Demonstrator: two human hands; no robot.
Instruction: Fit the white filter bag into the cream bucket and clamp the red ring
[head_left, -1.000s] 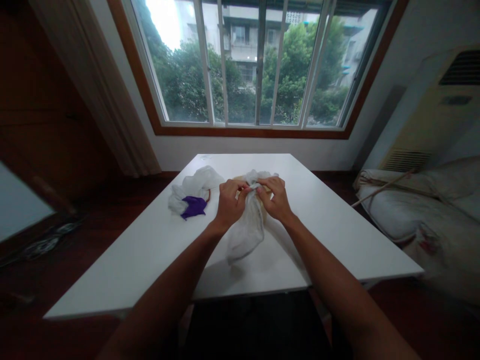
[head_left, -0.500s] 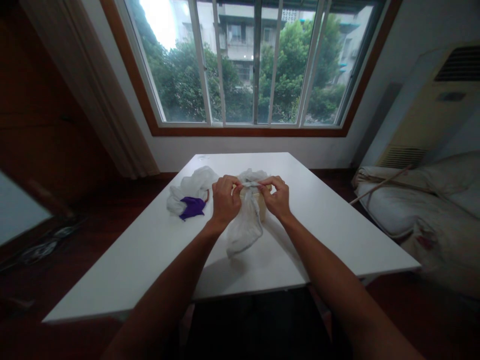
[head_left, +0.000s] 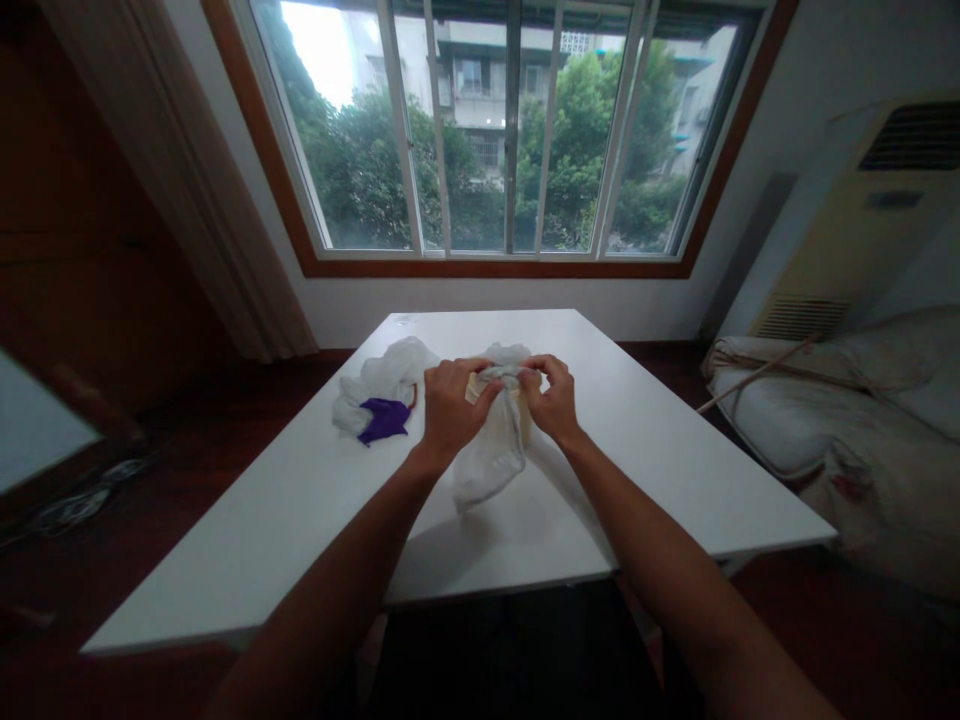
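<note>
A thin, whitish see-through bag [head_left: 489,462] hangs from between my two hands over the middle of the table, its loose end trailing toward me. My left hand [head_left: 454,402] is closed on the gathered part of the bag from the left, thumb at the front. From the right, my right hand [head_left: 553,396] pinches the same gathered part between thumb and fingers. Behind the bag a beige object [head_left: 525,420] shows only in part; its kind is hidden. To the left of my left hand lies a crumpled white plastic bag [head_left: 397,368] with a purple cloth-like piece [head_left: 385,418] against it.
The white table [head_left: 645,470] stretches toward a window [head_left: 480,262] with a wooden frame. On the right are a covered bulky bundle [head_left: 780,400] with a stick on it and a standing air conditioner [head_left: 806,315]. A curtain [head_left: 255,300] hangs at the left.
My left thumb has come down and in across the front of the bag, and my fingers have shifted on its gathered part. The other things on the table stay put.
</note>
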